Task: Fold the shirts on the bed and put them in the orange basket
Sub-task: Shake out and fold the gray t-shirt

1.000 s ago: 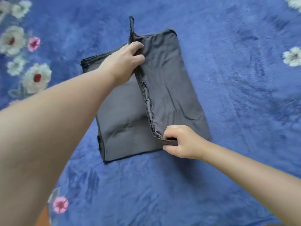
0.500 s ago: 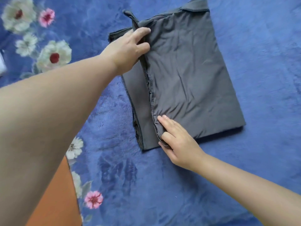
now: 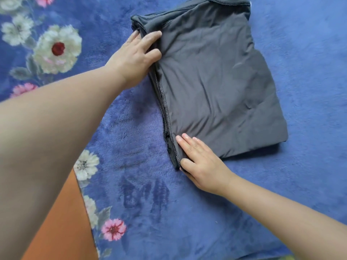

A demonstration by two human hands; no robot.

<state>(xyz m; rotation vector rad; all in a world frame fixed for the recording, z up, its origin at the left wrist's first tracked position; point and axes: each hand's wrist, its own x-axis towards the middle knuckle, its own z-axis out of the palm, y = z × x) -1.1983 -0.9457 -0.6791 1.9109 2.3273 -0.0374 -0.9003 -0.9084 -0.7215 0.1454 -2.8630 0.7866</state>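
Observation:
A dark grey shirt (image 3: 212, 77) lies folded into a thick rectangle on the blue bed cover, its top edge cut off by the frame. My left hand (image 3: 137, 57) rests at the shirt's upper left edge, fingers fairly straight and touching the fold. My right hand (image 3: 199, 164) lies flat on the shirt's lower left corner, fingers straight and pressing the cloth down. An orange surface (image 3: 63, 228) shows at the bottom left, partly behind my left forearm; I cannot tell whether it is the basket.
The blue plush bed cover (image 3: 187, 212) fills the view, with white and pink flower prints (image 3: 58, 49) along its left side. Its lower edge shows at the bottom right.
The top layer has been laid fully over to the left, so the fold is closed. Both hands have let go of the hem and now lie flat. The view has shifted left.

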